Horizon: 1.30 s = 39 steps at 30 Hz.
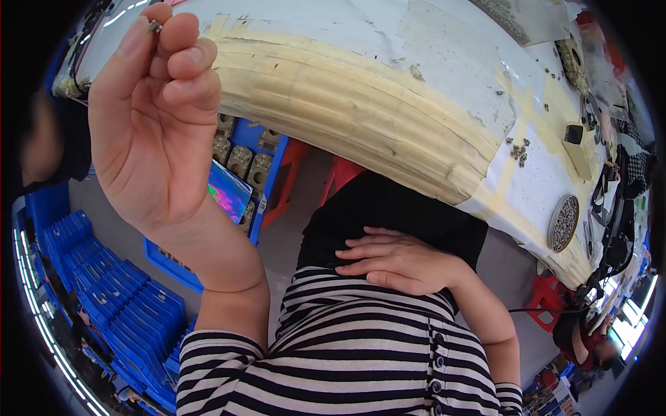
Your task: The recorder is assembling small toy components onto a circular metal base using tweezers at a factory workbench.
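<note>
My left hand (156, 152) is raised at the upper left, palm toward me. Its thumb and index fingertip pinch a tiny silver metal part (155, 26), too small to name more closely; the other fingers are curled. Down on my lap, over dark cloth, rests my right hand (409, 263), flat with its fingers apart and nothing in it. On the right part of the workbench (451, 90) lies a loose cluster of small metal pieces (519, 152). Nearer its right end stands a round dish (550, 232) filled with similar tiny pieces.
Layers of yellowed tape cover the bench's front edge (347, 90). Beneath it, left, is a blue crate (272, 182) holding several blocky parts. Stacked blue bins (125, 298) stand at lower left. A red stool (546, 304) and another person (586, 347) are at right.
</note>
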Tool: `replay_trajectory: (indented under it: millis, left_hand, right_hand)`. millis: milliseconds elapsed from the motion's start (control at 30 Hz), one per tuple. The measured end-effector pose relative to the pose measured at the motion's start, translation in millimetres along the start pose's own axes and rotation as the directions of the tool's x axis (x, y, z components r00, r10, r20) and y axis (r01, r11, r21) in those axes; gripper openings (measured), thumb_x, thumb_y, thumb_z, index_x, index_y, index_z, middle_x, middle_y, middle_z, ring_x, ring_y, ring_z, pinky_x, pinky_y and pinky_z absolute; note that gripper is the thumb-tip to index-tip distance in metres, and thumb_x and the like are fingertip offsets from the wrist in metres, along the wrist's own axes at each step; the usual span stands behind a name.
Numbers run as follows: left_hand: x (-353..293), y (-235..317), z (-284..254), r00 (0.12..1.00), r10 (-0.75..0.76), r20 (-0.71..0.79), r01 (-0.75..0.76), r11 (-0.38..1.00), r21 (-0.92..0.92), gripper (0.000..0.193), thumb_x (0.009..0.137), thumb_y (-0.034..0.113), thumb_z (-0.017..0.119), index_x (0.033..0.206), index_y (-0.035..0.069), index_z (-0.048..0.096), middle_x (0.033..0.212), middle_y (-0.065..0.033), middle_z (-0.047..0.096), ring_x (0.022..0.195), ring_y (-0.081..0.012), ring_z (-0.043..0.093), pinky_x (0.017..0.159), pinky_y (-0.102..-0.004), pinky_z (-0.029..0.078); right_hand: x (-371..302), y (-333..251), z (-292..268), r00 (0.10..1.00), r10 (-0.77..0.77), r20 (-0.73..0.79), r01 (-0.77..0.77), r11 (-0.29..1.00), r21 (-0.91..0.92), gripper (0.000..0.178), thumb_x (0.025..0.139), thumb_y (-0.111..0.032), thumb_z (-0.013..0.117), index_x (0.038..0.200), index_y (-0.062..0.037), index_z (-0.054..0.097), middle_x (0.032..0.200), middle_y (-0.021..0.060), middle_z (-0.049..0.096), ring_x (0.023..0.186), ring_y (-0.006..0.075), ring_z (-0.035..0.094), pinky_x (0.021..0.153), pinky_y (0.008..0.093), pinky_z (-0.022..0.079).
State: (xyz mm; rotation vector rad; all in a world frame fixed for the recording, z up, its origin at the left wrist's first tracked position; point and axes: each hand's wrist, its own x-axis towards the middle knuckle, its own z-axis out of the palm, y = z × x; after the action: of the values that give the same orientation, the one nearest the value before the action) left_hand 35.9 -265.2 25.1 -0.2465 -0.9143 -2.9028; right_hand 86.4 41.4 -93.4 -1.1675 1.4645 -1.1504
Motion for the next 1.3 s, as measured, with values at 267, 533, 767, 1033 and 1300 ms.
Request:
replay_trajectory:
  millis: [267, 533, 767, 1033, 1300]
  left_hand:
    - [0, -8, 7, 0.995, -0.011, -0.098, 0.046, 0.932, 0.359, 0.019, 0.098, 0.005, 0.050, 0.112, -0.007, 0.052, 0.096, -0.0112, 0.055, 0.083, -0.0137, 0.049, 0.068, -0.0213, 0.045]
    - [6, -62, 39, 0.984, -0.036, -0.176, 0.167, 0.542, 0.824, 0.011, 0.094, 0.008, 0.061, 0.098, -0.001, 0.065, 0.086, -0.0071, 0.069, 0.074, -0.0087, 0.062, 0.069, -0.0198, 0.049]
    - [31, -108, 54, 0.995, -0.090, 0.047, -0.011, 0.358, 0.934, 0.008, 0.086, 0.001, 0.067, 0.091, -0.005, 0.068, 0.079, -0.0056, 0.068, 0.071, -0.0075, 0.063, 0.066, -0.0217, 0.051]
    - [46, -124, 57, 0.964, 0.000, 0.264, -0.264, 0.073, 0.962, 0.013, 0.085, 0.001, 0.066, 0.097, -0.003, 0.070, 0.079, -0.0091, 0.068, 0.071, -0.0123, 0.065, 0.067, -0.0234, 0.052]
    - [20, -107, 23, 0.802, 0.464, 0.378, -0.420, -0.013, 0.907, 0.024, 0.090, 0.000, 0.064, 0.114, -0.002, 0.065, 0.105, -0.0097, 0.067, 0.090, -0.0129, 0.063, 0.077, -0.0253, 0.052]
  right_hand:
    - [-14, -16, -17, 0.991, -0.062, -0.118, 0.091, 0.962, 0.259, 0.029, 0.093, -0.017, 0.063, 0.116, -0.0014, 0.067, 0.117, 0.0138, 0.068, 0.112, 0.0307, 0.062, 0.097, 0.0409, 0.047]
    - [-57, -42, -31, 0.901, 0.149, -0.407, -0.162, 0.987, 0.002, 0.029, 0.087, -0.013, 0.069, 0.113, -0.0006, 0.068, 0.110, 0.0139, 0.069, 0.101, 0.0303, 0.066, 0.089, 0.0379, 0.051]
    - [-98, -64, -31, 0.731, 0.180, -0.658, -0.246, 0.969, -0.008, 0.021, 0.091, -0.011, 0.064, 0.109, -0.0014, 0.069, 0.100, 0.0140, 0.069, 0.089, 0.0278, 0.067, 0.079, 0.0342, 0.053]
    - [-123, -75, -22, 0.765, 0.113, -0.634, -0.286, 0.942, -0.178, 0.022, 0.090, -0.016, 0.066, 0.108, -0.0036, 0.068, 0.102, 0.0125, 0.069, 0.094, 0.0309, 0.065, 0.083, 0.0380, 0.053]
    - [-164, -95, -21, 0.251, -0.353, -0.901, -0.462, 0.774, -0.432, 0.010, 0.082, 0.000, 0.068, 0.076, 0.0010, 0.061, 0.070, 0.0074, 0.058, 0.061, 0.0164, 0.050, 0.056, 0.0278, 0.037]
